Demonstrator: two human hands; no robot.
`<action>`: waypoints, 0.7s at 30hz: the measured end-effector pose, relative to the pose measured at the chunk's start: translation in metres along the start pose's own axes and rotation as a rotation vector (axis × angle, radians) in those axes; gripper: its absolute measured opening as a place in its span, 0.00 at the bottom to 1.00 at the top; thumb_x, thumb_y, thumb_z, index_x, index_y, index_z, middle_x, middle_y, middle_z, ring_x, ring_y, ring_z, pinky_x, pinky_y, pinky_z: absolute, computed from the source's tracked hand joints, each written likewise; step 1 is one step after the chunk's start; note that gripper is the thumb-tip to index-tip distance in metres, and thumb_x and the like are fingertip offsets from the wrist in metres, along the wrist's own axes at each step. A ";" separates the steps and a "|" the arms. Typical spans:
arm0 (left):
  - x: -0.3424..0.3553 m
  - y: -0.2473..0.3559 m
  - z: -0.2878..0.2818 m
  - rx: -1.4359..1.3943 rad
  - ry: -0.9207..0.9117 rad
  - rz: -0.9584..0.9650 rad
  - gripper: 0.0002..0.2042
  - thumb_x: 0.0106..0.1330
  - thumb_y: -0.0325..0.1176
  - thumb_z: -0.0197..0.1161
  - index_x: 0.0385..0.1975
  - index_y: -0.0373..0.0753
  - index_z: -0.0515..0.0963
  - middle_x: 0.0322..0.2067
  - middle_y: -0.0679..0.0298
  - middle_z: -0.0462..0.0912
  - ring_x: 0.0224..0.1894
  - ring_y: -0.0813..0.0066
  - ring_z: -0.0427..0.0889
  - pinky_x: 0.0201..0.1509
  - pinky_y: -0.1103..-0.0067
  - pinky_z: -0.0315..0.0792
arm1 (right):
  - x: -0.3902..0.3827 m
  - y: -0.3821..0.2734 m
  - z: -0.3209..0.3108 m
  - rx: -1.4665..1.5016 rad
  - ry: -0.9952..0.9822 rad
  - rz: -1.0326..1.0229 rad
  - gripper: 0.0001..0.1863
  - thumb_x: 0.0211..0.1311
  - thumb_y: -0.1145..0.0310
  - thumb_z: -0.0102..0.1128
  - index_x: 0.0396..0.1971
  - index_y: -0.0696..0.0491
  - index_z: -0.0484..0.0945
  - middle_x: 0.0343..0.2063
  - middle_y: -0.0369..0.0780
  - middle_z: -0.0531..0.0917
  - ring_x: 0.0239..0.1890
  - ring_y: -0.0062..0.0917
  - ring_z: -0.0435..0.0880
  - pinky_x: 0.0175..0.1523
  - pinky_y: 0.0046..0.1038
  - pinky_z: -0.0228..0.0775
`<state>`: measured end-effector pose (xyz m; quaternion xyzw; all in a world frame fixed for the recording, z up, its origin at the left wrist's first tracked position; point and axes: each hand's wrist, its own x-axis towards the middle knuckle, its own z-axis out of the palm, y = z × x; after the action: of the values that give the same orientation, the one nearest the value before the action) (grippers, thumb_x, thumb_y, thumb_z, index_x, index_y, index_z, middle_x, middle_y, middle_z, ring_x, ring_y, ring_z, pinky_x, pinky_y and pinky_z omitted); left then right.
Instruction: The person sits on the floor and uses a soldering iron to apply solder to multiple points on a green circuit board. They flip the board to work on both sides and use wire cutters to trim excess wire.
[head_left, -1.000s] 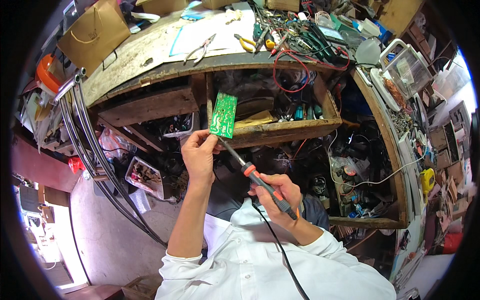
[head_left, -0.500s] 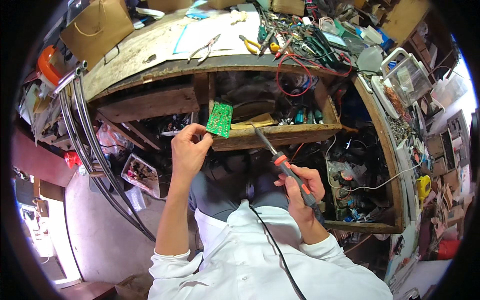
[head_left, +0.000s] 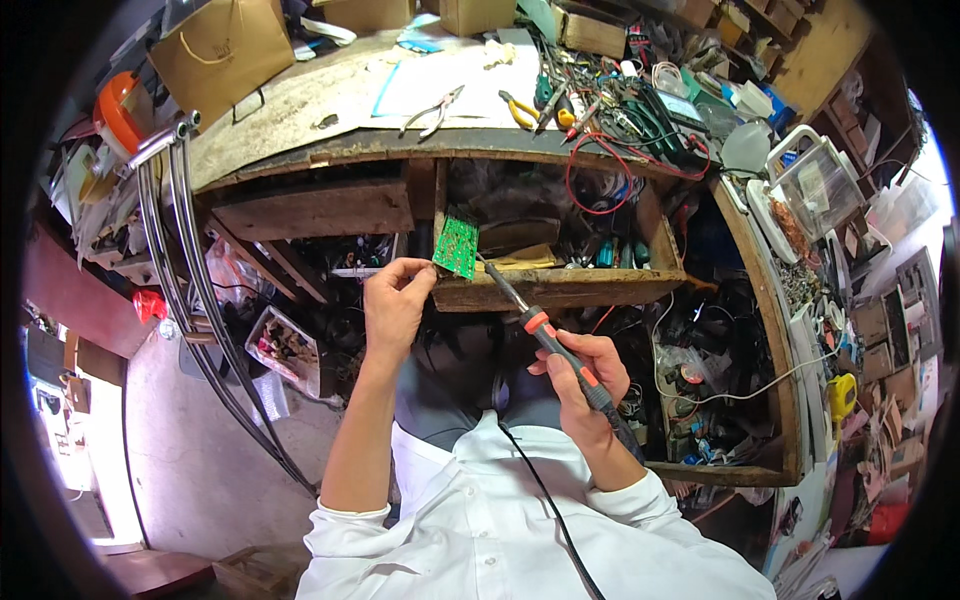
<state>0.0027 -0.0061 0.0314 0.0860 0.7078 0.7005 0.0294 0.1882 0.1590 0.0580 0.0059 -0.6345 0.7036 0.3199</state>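
Observation:
My left hand (head_left: 397, 297) pinches the lower left corner of a green circuit board (head_left: 456, 247), tilted up above the front edge of the open drawer (head_left: 570, 288). Many small solder spots dot the face turned toward me. In my right hand (head_left: 585, 375) is a soldering iron (head_left: 556, 340) with a grey and orange handle, its fingers wrapped round the grip. The iron points up and left, with its tip beside the board's right edge; whether they touch I cannot tell. A black cord (head_left: 545, 490) runs down across my white shirt.
Cutting pliers (head_left: 433, 112) and yellow-handled pliers (head_left: 520, 110) lie on the bench top (head_left: 270, 135). Tools and a red test lead (head_left: 572, 180) crowd its right side. Bent metal tubes (head_left: 185, 260) stand at left, near a bin of scraps (head_left: 285, 350). Another cluttered drawer (head_left: 720, 470) sits at right.
The soldering iron's tip has come closer to the circuit board as my right hand moved left. The whole view has shifted slightly; my left hand keeps its pinch on the board.

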 end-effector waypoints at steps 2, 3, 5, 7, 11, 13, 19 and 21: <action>-0.002 0.002 0.004 -0.060 0.008 0.006 0.04 0.64 0.27 0.66 0.34 0.33 0.83 0.25 0.73 0.80 0.25 0.89 0.71 0.28 0.87 0.65 | 0.001 0.000 0.004 0.015 0.002 0.019 0.12 0.65 0.80 0.58 0.48 0.61 0.73 0.44 0.48 0.83 0.42 0.26 0.86 0.42 0.32 0.86; -0.003 0.004 0.006 -0.089 0.013 0.009 0.04 0.63 0.27 0.66 0.34 0.34 0.83 0.25 0.73 0.80 0.24 0.89 0.71 0.28 0.87 0.64 | 0.002 0.001 0.007 0.031 0.002 0.021 0.12 0.65 0.80 0.58 0.47 0.61 0.73 0.44 0.48 0.83 0.42 0.26 0.86 0.42 0.32 0.86; -0.005 0.006 0.010 -0.088 0.024 0.016 0.03 0.64 0.26 0.67 0.33 0.34 0.83 0.26 0.72 0.81 0.25 0.89 0.71 0.28 0.87 0.64 | 0.004 0.004 0.009 0.059 0.004 0.021 0.12 0.65 0.79 0.58 0.47 0.62 0.73 0.43 0.49 0.83 0.41 0.27 0.86 0.42 0.32 0.86; -0.006 0.007 0.011 -0.038 0.042 0.033 0.03 0.64 0.26 0.67 0.34 0.34 0.83 0.27 0.72 0.82 0.27 0.89 0.73 0.30 0.87 0.65 | 0.006 0.007 0.011 0.103 0.003 0.037 0.13 0.64 0.81 0.59 0.47 0.63 0.73 0.43 0.49 0.83 0.42 0.26 0.86 0.44 0.31 0.86; -0.007 0.003 0.017 -0.158 0.043 0.046 0.03 0.64 0.25 0.67 0.35 0.34 0.83 0.29 0.70 0.83 0.30 0.87 0.76 0.35 0.87 0.69 | 0.008 0.011 0.016 0.159 0.030 0.112 0.12 0.65 0.80 0.59 0.47 0.64 0.73 0.43 0.49 0.83 0.41 0.26 0.87 0.44 0.30 0.86; -0.009 0.003 0.017 -0.188 0.040 0.024 0.04 0.64 0.25 0.68 0.35 0.34 0.83 0.30 0.70 0.83 0.32 0.87 0.77 0.38 0.86 0.70 | 0.007 0.012 0.018 0.163 0.035 0.112 0.11 0.65 0.80 0.59 0.47 0.63 0.73 0.43 0.49 0.83 0.40 0.26 0.87 0.44 0.30 0.86; -0.012 0.002 0.018 -0.189 0.029 0.026 0.04 0.63 0.25 0.68 0.35 0.33 0.82 0.30 0.70 0.83 0.32 0.87 0.76 0.39 0.86 0.70 | 0.007 0.014 0.020 0.149 0.036 0.128 0.11 0.66 0.79 0.59 0.46 0.64 0.73 0.43 0.50 0.83 0.39 0.27 0.87 0.43 0.29 0.86; -0.013 0.000 0.019 -0.173 0.031 0.029 0.04 0.63 0.25 0.68 0.35 0.33 0.82 0.29 0.71 0.83 0.32 0.87 0.76 0.39 0.86 0.70 | 0.006 0.015 0.020 0.153 0.039 0.135 0.11 0.66 0.79 0.59 0.46 0.64 0.73 0.43 0.50 0.83 0.39 0.27 0.87 0.43 0.29 0.86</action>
<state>0.0183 0.0102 0.0296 0.0824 0.6439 0.7605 0.0158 0.1684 0.1435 0.0512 -0.0262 -0.5715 0.7699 0.2826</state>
